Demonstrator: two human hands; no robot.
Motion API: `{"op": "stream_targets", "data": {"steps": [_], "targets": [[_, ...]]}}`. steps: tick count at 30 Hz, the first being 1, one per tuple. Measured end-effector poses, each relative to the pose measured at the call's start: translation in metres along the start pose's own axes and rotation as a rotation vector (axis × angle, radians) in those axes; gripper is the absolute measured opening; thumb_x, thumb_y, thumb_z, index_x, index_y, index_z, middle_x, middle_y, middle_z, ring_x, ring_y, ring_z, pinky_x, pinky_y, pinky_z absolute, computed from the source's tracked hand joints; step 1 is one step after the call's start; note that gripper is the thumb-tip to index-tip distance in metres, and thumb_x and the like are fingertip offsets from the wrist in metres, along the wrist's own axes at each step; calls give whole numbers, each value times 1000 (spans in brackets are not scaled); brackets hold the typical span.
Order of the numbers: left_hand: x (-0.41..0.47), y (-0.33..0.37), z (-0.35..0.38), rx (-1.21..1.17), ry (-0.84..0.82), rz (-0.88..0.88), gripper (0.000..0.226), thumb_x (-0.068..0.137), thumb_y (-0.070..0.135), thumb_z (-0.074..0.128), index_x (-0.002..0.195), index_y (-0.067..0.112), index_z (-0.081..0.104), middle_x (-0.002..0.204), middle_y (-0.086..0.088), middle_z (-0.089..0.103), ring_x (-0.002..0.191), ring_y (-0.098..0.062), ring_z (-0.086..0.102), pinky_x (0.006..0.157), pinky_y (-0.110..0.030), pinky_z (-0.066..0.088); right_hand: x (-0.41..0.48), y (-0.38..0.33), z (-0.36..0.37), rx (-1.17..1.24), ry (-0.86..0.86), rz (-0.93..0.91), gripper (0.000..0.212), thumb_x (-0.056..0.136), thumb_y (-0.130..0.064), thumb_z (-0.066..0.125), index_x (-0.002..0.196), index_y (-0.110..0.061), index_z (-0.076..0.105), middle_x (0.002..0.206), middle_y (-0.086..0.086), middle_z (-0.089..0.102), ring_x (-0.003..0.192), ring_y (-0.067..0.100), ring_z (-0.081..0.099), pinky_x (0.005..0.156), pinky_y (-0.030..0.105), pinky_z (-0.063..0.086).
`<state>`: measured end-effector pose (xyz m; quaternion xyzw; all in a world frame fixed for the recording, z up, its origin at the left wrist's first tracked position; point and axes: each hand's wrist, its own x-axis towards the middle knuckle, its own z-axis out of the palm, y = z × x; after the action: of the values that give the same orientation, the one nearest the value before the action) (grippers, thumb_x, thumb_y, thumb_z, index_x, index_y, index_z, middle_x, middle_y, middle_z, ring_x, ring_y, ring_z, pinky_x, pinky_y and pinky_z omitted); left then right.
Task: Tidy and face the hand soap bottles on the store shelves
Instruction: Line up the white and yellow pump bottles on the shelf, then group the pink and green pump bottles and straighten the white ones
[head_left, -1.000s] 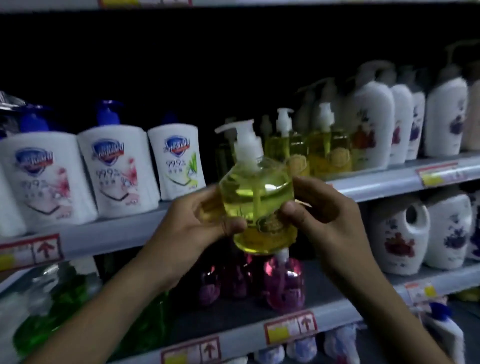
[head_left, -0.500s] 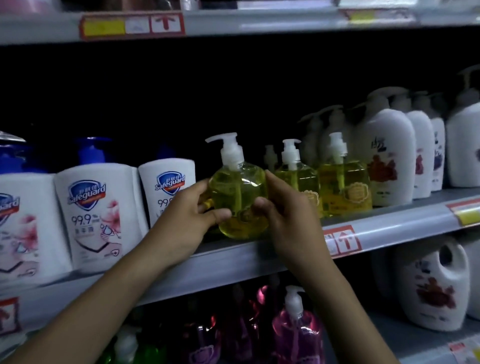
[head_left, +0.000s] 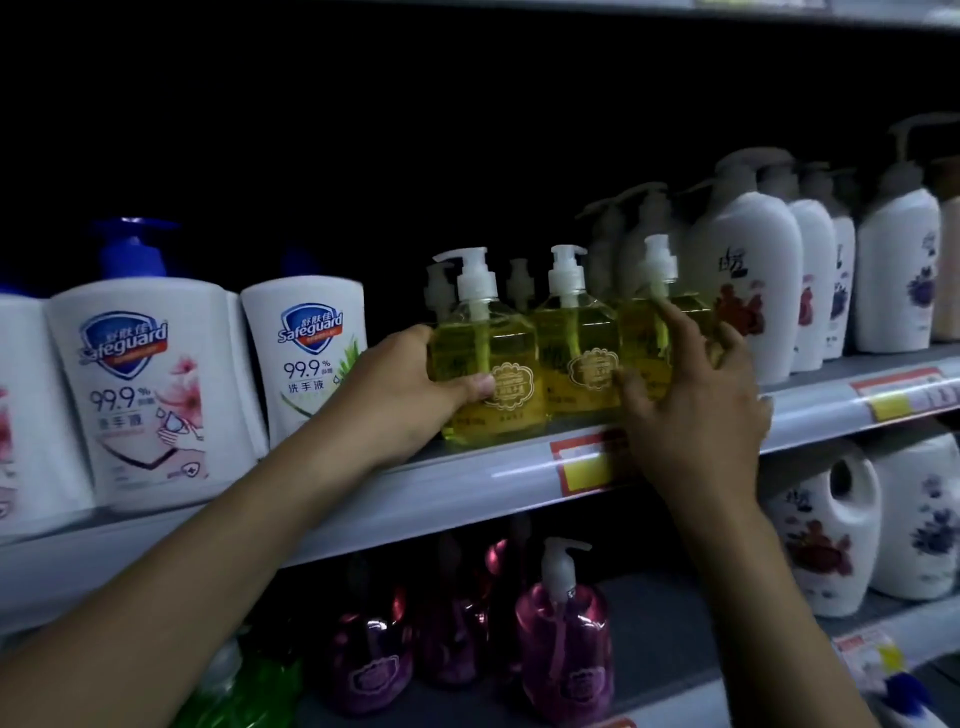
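Well, dim grey shelf (yellow soap bottles up front).

Middle shelf: Safeguard bottles left, three pump bottles centre at the front edge, tall bottles right.
Behind the three: further bottles.
Lower shelf: lone dispenser beneath them, jugs to its right.

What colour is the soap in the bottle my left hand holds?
Yellow. The bottle in the left hand shows best in the head view.
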<state>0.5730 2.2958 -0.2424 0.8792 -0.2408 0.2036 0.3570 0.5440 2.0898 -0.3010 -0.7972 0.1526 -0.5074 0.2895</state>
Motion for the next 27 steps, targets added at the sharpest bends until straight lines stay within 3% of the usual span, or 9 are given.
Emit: {"op": "stream_targets", "data": {"steps": [4, 10, 13, 17, 20, 23, 25, 27], "targets": [[3, 4, 5, 21, -1, -17, 39, 83, 40, 68, 116, 24, 58, 105, 6, 66, 92, -11, 62, 74, -23, 46, 8, 13, -5, 5, -115, -5, 62, 90, -41, 53, 142, -53, 21, 151, 15, 28, 141, 32, 29, 111, 64, 19], [6, 8, 11, 81, -15, -33, 44, 83, 45, 66, 118, 19, 55, 107, 2, 65, 95, -16, 61, 85, -34, 50, 11, 19, -7, -19, -168, -28, 61, 93, -46, 48, 144, -54, 16, 155, 15, 21, 143, 32, 26, 114, 62, 16], [3, 10, 11, 111, -25, -33, 50, 84, 49, 63, 123, 19, 53, 112, 1, 65, 98, -17, 61, 87, -36, 50, 8, 20, -8, -32, -142, -37, 60, 92, -46, 48, 145, -51, 19, 152, 18, 26, 139, 35, 30, 113, 59, 24], [-13, 9, 9, 289, -8, 11, 77, 90, 52, 52, 149, 16, 20, 134, -6, 53, 115, -22, 55, 93, -39, 48, -15, 0, -9, -29, -22, -16, 52, 91, -32, 52, 141, -30, 40, 146, 19, 34, 130, 40, 37, 102, 51, 40], [-50, 10, 0, 412, 12, 103, 73, 95, 47, 44, 152, 20, 9, 143, -1, 39, 123, -21, 46, 94, -37, 45, -51, -22, -12, -81, 3, -128, 51, 87, -26, 57, 136, -21, 45, 142, 18, 36, 122, 37, 42, 93, 45, 43], [-102, -9, -16, 519, 185, 322, 53, 95, 27, 48, 144, 10, 38, 140, -5, 49, 121, -25, 52, 91, -37, 47, -100, -36, -17, 22, -41, -256, 38, 88, -24, 56, 125, -18, 52, 128, 11, 47, 107, 32, 52, 79, 40, 48], [-139, -36, -23, 584, 285, 492, 38, 88, 14, 52, 123, 2, 60, 118, -15, 64, 102, -34, 62, 82, -43, 54, -144, -45, -16, 122, -133, -284, 25, 88, -22, 50, 111, -15, 57, 110, 8, 56, 94, 31, 58, 71, 40, 49], [-178, -68, -30, 642, 219, 611, 24, 86, 8, 51, 101, 0, 68, 95, -17, 67, 83, -37, 61, 71, -46, 52, -192, -51, -10, 139, -282, -298, 14, 84, -21, 50, 94, -14, 58, 90, 6, 62, 81, 31, 60, 64, 41, 46]]}}
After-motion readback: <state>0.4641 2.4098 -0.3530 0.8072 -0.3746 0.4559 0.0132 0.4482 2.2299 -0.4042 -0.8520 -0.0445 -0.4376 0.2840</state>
